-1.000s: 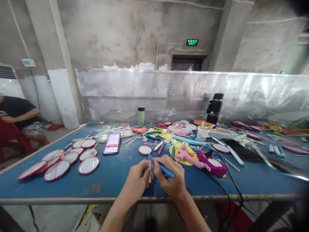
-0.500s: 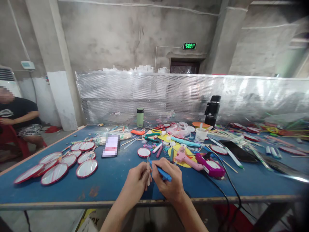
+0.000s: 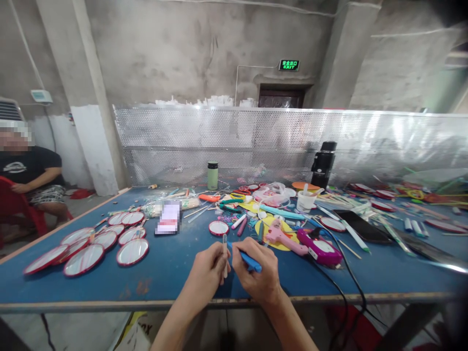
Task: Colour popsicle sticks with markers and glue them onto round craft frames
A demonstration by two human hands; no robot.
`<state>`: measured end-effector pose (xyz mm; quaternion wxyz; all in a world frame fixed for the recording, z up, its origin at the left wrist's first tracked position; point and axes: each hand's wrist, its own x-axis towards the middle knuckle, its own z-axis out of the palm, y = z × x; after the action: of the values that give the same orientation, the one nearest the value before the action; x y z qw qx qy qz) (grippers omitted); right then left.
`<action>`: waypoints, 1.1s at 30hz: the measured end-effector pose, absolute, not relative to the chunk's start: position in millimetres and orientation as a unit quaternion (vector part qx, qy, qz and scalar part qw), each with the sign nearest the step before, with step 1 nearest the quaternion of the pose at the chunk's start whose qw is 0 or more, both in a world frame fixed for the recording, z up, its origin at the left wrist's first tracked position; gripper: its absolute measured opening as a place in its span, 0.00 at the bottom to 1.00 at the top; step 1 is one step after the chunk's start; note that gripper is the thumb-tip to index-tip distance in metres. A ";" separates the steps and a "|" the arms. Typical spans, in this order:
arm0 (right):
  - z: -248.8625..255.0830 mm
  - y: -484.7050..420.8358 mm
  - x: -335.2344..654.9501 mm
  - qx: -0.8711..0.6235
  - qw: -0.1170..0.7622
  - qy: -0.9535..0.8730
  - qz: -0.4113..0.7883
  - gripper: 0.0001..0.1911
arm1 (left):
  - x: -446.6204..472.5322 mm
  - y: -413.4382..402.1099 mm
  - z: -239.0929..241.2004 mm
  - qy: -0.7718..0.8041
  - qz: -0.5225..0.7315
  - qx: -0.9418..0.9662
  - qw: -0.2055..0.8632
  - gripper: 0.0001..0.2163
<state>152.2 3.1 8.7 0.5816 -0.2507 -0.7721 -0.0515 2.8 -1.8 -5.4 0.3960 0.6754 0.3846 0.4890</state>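
Near the table's front edge, my left hand (image 3: 209, 267) pinches a small flat wooden stick (image 3: 225, 243), held upright. My right hand (image 3: 258, 269) is closed around a blue marker pen (image 3: 252, 263), its tip end pointing left at the stick. Whether the tip touches the stick I cannot tell. Just beyond my hands lies a small round red-rimmed disc (image 3: 218, 227) with a pale face. A pink glue gun (image 3: 283, 236) rests to the right on a yellow disc (image 3: 269, 227), beside a purple device (image 3: 320, 247) with black cables.
Several larger red-rimmed discs (image 3: 132, 252) lie at the left, near a phone (image 3: 168, 218). A green bottle (image 3: 212, 176), a white cup (image 3: 304, 201) and a black flask (image 3: 323, 166) stand behind. Markers, sticks and a dark phone (image 3: 360, 226) crowd the right. A person (image 3: 32, 168) sits at far left.
The view has shifted slightly. Both hands keep their grips on the stick and marker, almost in place. The seated person at left has moved a little.
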 end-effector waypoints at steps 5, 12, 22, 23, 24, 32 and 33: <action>9.0 3.3 152.1 -0.249 0.581 -0.773 -0.049 0.06 | 2.0 -0.8 -6.6 0.384 0.487 0.678 0.394 0.11; 8.1 2.8 152.4 -0.251 0.576 -0.777 -0.042 0.06 | 2.5 -0.2 -5.5 0.386 0.485 0.680 0.391 0.11; 9.7 4.1 152.0 -0.249 0.583 -0.772 -0.052 0.07 | 2.2 0.3 -6.6 0.380 0.485 0.680 0.397 0.10; 9.8 4.1 151.9 -0.249 0.584 -0.771 -0.051 0.07 | 2.2 0.2 -6.5 0.381 0.484 0.681 0.397 0.10; 9.7 4.2 151.9 -0.250 0.582 -0.772 -0.048 0.06 | 2.2 0.0 -6.4 0.381 0.484 0.681 0.396 0.10; 7.2 4.0 152.4 -0.248 0.585 -0.771 -0.050 0.06 | 1.7 -0.1 -6.7 0.379 0.484 0.680 0.400 0.09; 7.2 4.1 152.5 -0.248 0.583 -0.772 -0.047 0.06 | 1.7 0.3 -7.1 0.379 0.484 0.680 0.399 0.09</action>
<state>152.5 4.1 7.2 0.5829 -0.2480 -0.7724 -0.0469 1.7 0.3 -7.1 0.3989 0.6803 0.3794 0.4839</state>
